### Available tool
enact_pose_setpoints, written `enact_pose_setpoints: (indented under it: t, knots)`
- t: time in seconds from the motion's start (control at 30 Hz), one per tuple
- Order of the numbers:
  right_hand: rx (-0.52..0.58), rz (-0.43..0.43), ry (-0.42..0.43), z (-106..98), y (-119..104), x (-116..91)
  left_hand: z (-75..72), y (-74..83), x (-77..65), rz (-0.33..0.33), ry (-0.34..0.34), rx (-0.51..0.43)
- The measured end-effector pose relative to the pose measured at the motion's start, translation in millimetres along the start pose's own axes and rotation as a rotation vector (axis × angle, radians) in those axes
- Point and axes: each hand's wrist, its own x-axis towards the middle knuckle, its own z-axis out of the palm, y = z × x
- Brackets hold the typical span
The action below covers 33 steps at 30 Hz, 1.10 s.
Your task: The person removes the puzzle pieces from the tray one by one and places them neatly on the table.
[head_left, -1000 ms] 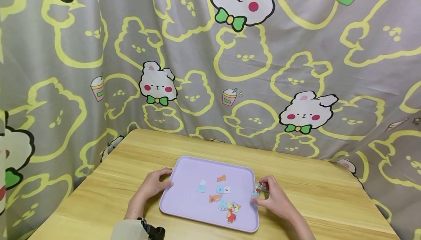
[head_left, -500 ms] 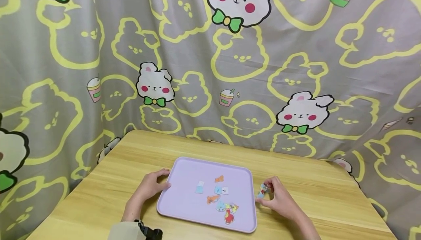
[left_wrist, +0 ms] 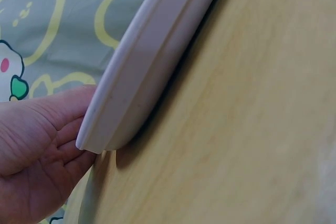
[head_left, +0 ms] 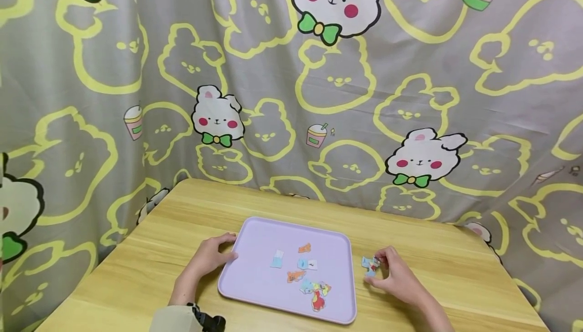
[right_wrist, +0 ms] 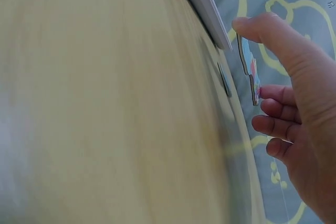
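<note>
Piece-moving step, apparently: your right hand point(head_left: 395, 274) pinches a cutout point(right_wrist: 253, 72) over the desk point(head_left: 437, 251) just right of the lilac tray point(head_left: 259, 236), your left hand point(head_left: 211, 256) touching its left rim, grip unclear; next move calls for light, steady fingers.

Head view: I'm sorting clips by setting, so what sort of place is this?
Probably a curtained-off tabletop play or work corner indoors: cartoon-print fabric hangs behind a wood-grain table, which bears a lilac tray with colourful cut-out pieces on it.
</note>
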Motion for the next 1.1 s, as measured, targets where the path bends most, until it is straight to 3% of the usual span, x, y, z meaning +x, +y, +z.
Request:
enact_pose_setpoints:
  t: [0.43, 0.83, 1.1]
  knots:
    - [-0.070, -0.073, 0.009, -9, 15, 0, 1.2, -3.1, 1.7, -0.004, 0.006, -0.001]
    - [-0.062, -0.053, -0.150, -22, 19, 5, 0.5, -2.9, 0.7, 0.003, 0.013, -0.011]
    - [-0.087, -0.140, -0.202, -29, 24, 9, 0.0, -2.4, 1.7, 0.003, 0.014, -0.008]
